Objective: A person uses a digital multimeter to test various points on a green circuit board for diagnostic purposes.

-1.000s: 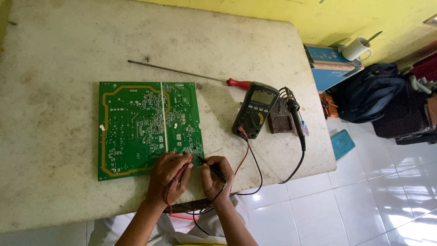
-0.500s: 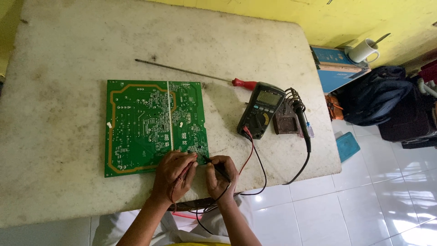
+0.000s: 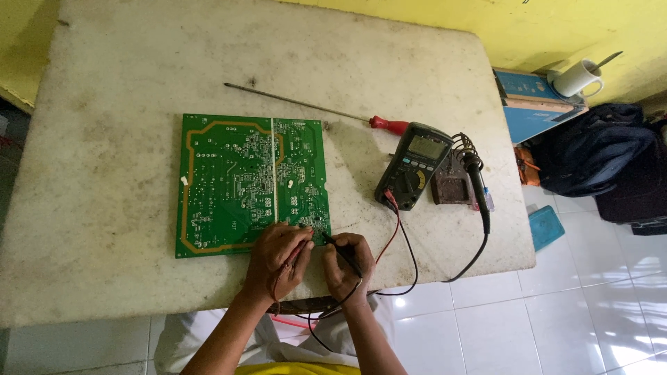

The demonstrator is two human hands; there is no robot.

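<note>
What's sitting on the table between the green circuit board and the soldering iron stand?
In the head view, the dark grey multimeter lies between the green circuit board and the rusty soldering iron stand, with the red-handled screwdriver just behind.

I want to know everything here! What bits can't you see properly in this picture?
- Head view: the red probe's tip is hidden under the left hand.
- The multimeter screen is too small to read.
- Tiny parts on the green circuit board blur together.
- The black probe tip's contact spot is too small to tell.
</note>
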